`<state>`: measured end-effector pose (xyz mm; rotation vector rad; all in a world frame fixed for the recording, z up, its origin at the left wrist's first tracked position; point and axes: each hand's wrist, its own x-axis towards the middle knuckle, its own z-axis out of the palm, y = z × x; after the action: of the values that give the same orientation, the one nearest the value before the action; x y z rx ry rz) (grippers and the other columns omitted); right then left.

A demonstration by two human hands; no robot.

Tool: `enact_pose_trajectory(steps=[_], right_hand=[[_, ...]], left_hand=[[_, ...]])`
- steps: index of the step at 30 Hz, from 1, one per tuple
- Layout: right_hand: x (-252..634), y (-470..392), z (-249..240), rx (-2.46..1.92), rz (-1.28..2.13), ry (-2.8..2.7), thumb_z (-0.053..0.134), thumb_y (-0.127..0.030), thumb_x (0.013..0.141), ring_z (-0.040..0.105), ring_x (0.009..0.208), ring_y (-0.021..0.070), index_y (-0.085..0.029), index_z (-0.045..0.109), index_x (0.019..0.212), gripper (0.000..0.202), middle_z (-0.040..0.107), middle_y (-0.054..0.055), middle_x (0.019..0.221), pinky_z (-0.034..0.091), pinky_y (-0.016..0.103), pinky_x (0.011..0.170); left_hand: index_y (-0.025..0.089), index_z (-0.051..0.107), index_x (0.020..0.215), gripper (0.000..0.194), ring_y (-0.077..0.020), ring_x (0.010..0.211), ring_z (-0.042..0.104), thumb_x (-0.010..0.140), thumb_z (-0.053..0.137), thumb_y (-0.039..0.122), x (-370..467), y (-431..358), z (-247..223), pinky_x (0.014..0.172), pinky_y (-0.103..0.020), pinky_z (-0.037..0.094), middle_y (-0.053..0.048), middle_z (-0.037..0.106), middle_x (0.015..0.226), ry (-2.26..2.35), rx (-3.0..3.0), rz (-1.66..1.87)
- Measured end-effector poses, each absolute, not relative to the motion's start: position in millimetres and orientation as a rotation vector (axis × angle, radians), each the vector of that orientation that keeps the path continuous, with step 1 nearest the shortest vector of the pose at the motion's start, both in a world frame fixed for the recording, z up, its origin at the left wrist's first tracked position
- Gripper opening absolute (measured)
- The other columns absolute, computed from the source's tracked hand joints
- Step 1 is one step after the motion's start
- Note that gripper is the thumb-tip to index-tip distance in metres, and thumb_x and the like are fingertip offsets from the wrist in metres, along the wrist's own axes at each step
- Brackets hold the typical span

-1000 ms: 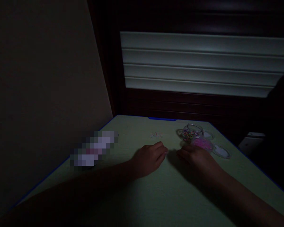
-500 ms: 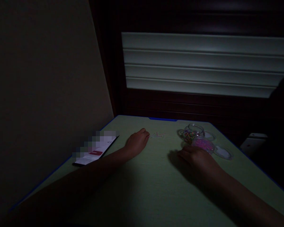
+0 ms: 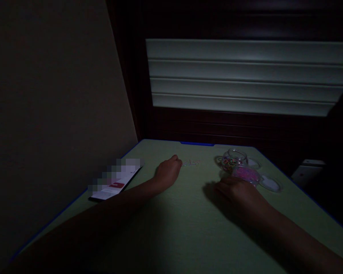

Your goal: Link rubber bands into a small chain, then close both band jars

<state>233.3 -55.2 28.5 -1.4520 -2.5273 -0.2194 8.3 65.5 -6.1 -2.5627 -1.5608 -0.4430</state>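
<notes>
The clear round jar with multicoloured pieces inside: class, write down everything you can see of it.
The clear round jar could be glass or plastic; the picture does not settle which. It stands upright, its wide, rimmed mouth open. Small multicoloured pieces, some ring-like, show inside its lower part. It rests on the pale green, blue-edged table, towards the far right, behind a clear container of pink pieces that overlaps its lower right in this view; whether they touch is unclear.
</notes>
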Motion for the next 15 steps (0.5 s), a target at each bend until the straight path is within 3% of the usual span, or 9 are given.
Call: enact_pose_trajectory(steps=[7,15], right_hand=[[234.3,-57.7,30.4,-1.414,-0.208,-2.504,0.043,-0.018,0.087,0.056,0.068,0.0133,-0.017,0.064,0.086,0.022,0.061,0.004,0.074,0.036,0.024,0.062],[233.2,-58.0,30.3,-1.403,-0.227,-2.496,0.042,-0.019,0.088,0.055,0.065,0.0125,-0.018,0.064,0.081,0.023,0.062,0.004,0.071,0.036,0.024,0.06]], left_hand=[[0.02,0.062,0.092,0.024,-0.0151,0.087,0.058,0.09,0.038,0.024,9.3,67.0,-4.9,0.073,-0.024,0.04,-0.004,0.058,0.096,-1.6,-2.562,-0.511],[0.018,0.059,0.087,0.024,-0.0161,0.084,0.058,0.09,0.035,0.021,13.6,66.0,-4.4,0.07,-0.026,0.041,-0.005,0.057,0.095,-1.589,-2.542,-0.456]])
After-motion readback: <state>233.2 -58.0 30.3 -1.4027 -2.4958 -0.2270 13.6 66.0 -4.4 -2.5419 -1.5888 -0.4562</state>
